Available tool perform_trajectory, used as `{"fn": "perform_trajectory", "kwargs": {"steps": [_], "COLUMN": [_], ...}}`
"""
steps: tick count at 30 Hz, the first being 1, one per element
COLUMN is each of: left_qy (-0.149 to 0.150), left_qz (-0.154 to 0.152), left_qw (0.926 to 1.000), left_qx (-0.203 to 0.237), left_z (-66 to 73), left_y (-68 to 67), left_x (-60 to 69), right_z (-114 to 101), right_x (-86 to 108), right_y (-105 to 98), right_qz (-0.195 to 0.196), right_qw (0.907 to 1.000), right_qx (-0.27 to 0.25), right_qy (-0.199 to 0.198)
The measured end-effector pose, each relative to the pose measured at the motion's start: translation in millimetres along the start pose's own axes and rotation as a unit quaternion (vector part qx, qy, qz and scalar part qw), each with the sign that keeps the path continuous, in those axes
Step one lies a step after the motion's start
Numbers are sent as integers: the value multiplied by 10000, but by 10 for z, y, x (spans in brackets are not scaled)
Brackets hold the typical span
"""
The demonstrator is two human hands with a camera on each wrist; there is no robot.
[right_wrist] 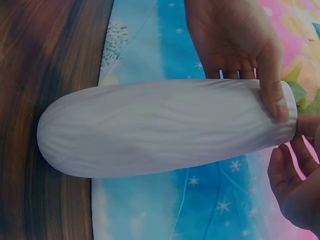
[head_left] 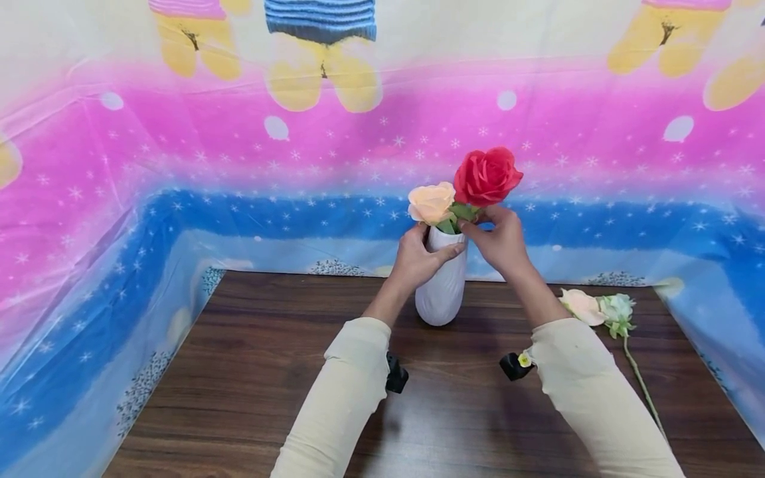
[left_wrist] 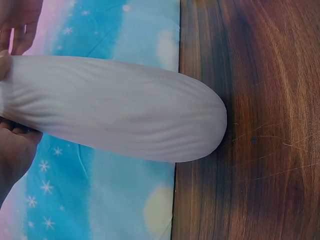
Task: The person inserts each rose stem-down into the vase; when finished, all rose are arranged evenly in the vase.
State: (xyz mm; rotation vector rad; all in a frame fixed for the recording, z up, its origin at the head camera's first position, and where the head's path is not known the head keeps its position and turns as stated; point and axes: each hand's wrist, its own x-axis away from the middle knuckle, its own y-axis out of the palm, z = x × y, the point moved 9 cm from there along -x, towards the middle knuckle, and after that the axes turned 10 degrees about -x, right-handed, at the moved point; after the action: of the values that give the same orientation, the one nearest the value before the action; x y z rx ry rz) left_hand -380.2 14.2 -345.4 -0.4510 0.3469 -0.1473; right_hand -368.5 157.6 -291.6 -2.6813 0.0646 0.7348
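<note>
1. The left hand [head_left: 416, 261] grips the white vase [head_left: 441, 289] near its rim, thumb across the front; the right hand [head_left: 503, 243] seems to pinch the red rose [head_left: 488, 176] under its bloom, the stem largely hidden.
2. To settle that stem well, I'd want a firm left hold and a gentle right touch, sparing the peach rose [head_left: 431, 203] beside it.
3. The vase stands on the wooden table [head_left: 269, 358] near the back edge, wavy-ridged and round-bottomed.
4. The red bloom, full and wide open, rises above the peach one.
</note>
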Motion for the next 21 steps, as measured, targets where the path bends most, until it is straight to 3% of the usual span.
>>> {"fn": "perform_trajectory", "kwargs": {"steps": [12,21], "left_qy": [-30,-46], "left_qz": [-20,44], "left_qw": [10000,10000], "left_qx": [-7,12], "left_z": [5,-8], "left_y": [0,-9], "left_x": [8,2], "right_z": [123,209], "right_x": [83,237], "right_y": [-16,-83], "right_qz": [1,-20], "right_qw": [9984,9911], "right_qx": [-499,-1117], "right_qy": [269,721]}}
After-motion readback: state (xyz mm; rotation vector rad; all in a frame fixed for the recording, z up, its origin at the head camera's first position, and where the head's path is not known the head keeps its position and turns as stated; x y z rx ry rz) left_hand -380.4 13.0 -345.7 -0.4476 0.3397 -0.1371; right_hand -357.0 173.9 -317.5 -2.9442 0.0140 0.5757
